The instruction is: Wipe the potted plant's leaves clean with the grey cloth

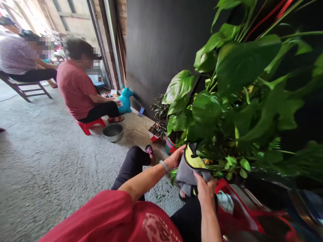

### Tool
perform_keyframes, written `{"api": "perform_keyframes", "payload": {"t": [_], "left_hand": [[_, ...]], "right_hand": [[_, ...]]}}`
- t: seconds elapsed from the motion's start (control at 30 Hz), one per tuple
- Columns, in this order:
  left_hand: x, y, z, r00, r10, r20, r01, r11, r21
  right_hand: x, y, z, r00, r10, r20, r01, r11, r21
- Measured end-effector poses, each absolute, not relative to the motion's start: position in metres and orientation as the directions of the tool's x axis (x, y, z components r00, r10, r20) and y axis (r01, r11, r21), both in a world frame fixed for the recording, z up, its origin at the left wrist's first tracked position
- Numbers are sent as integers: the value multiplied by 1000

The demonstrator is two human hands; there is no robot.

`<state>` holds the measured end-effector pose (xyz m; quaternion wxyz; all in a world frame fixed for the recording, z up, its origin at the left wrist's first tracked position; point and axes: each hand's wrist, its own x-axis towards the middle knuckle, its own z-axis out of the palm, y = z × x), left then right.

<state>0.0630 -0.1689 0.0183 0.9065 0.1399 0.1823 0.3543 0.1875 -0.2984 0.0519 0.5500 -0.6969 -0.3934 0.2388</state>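
A grey and yellow cloth (188, 171) with dark edging hangs in front of me, partly folded so that its yellow side shows at the top. My left hand (176, 158), with a bangle at the wrist, grips the cloth's upper left edge; some fingertips are hidden behind it. Lower down on the right, my right hand (205, 188) is closed on the grey side. Large green leaves (209, 107) of a potted plant spread just beyond the cloth, close to both hands.
A red container (237, 205) stands beside my right leg. Ahead are a small potted plant (157, 129) and a metal basin (112, 132). A person in a pink shirt (75, 87) sits on a red stool (87, 127) near a blue animal toy (124, 100). Another person sits farther left.
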Motion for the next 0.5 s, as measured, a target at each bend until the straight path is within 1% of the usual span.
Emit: {"api": "perform_keyframes", "payload": {"t": [0.1, 0.17, 0.27, 0.33, 0.4, 0.5], "left_hand": [[59, -203, 5, 693, 679, -240, -528, 706, 472], [59, -219, 8, 659, 705, -262, -508, 674, 536], [58, -229, 29, 576, 771, -270, -523, 602, 604], [54, -229, 48, 521, 812, -263, -531, 550, 645], [49, -229, 67, 483, 836, -260, -512, 510, 691], [40, -232, 91, 447, 861, -241, -472, 456, 754]], "right_hand": [[197, -313, 58, 616, 787, 34, 191, -107, -976], [197, -324, 61, 603, 798, 14, 157, -102, -982], [200, -342, 63, 499, 867, 8, 125, -63, -990], [207, -350, 66, 447, 894, -34, 71, -74, -995], [216, -354, 71, 487, 867, -109, -35, -105, -994], [222, -351, 79, 611, 764, -206, -231, -77, -970]]}}
